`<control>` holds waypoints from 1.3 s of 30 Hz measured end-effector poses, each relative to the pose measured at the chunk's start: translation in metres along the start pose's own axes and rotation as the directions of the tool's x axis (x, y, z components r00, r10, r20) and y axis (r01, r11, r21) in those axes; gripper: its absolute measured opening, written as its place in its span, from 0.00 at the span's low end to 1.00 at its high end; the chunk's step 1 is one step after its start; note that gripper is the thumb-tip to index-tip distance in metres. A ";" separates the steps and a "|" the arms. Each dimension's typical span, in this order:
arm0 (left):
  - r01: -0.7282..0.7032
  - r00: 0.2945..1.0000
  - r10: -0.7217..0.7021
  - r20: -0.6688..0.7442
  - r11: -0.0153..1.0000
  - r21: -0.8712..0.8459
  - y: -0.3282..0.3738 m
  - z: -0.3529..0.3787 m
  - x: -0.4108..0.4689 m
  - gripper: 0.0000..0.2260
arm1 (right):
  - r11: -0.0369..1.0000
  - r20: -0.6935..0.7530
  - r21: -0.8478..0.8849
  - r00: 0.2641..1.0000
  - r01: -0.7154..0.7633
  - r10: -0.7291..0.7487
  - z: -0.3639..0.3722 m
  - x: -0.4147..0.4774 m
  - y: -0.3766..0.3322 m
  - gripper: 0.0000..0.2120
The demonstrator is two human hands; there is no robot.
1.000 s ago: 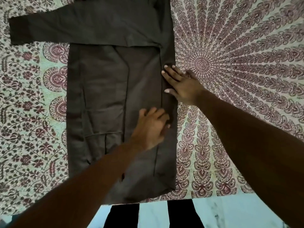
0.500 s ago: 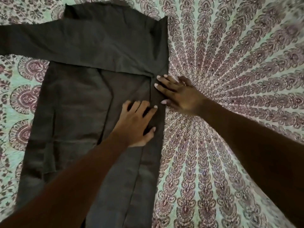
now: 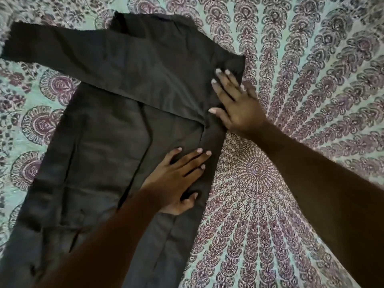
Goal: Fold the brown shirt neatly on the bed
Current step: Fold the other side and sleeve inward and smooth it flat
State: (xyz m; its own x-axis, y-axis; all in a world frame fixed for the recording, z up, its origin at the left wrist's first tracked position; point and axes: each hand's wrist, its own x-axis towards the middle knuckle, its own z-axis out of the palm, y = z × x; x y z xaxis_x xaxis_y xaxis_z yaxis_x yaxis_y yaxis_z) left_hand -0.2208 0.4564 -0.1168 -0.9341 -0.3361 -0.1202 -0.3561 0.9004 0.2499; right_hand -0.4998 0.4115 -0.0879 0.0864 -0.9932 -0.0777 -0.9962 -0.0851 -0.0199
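The brown shirt (image 3: pixel 108 142) lies flat on the bed, its right side folded inward and one sleeve (image 3: pixel 68 57) stretched across the top toward the left. My left hand (image 3: pixel 176 179) presses flat on the folded right edge of the body, fingers spread. My right hand (image 3: pixel 234 104) lies flat higher up on the same edge, near the shoulder corner, half on the cloth and half on the bedsheet. Neither hand grips the fabric. My left forearm hides part of the shirt's lower body.
A mint-green bedsheet (image 3: pixel 301 69) with a maroon mandala print covers the bed on every side of the shirt. The mandala's centre (image 3: pixel 256 169) lies just right of the shirt's edge, between my forearms.
Both hands have slid up along the shirt's right folded edge toward the shoulder. The view has shifted upward, so the collar and whole sleeve show and the bed's near edge is out of sight.
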 end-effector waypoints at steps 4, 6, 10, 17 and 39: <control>0.003 1.000 -0.003 0.013 1.000 0.001 -0.001 -0.001 -0.001 0.32 | 0.974 0.008 -0.042 0.975 0.222 -0.222 0.019 -0.028 -0.005 0.32; 0.006 1.000 -0.006 0.009 1.000 -0.003 -0.001 0.000 0.000 0.32 | 0.986 0.049 -0.034 0.986 0.161 -0.159 0.023 -0.021 0.012 0.33; 0.006 1.000 -0.006 0.013 1.000 0.002 -0.001 0.001 0.000 0.35 | 0.995 0.107 0.017 0.990 -0.095 0.092 0.012 0.029 0.050 0.35; 0.012 1.000 -0.011 0.029 1.000 0.000 -0.001 -0.002 0.002 0.38 | 0.989 -0.016 0.110 0.995 -0.097 0.099 0.003 0.000 -0.003 0.38; -0.011 0.999 0.011 0.039 1.000 -0.001 -0.004 0.002 0.001 0.38 | 0.931 0.021 0.165 0.945 -0.325 0.326 -0.011 0.031 -0.001 0.29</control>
State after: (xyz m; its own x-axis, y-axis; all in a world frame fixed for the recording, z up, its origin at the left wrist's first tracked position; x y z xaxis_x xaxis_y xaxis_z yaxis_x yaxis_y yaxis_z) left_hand -0.2205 0.4534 -0.1196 -0.9363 -0.3151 -0.1550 -0.3459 0.9037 0.2523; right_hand -0.4962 0.3796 -0.0794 -0.2429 -0.9648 -0.1005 -0.9536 0.2565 -0.1579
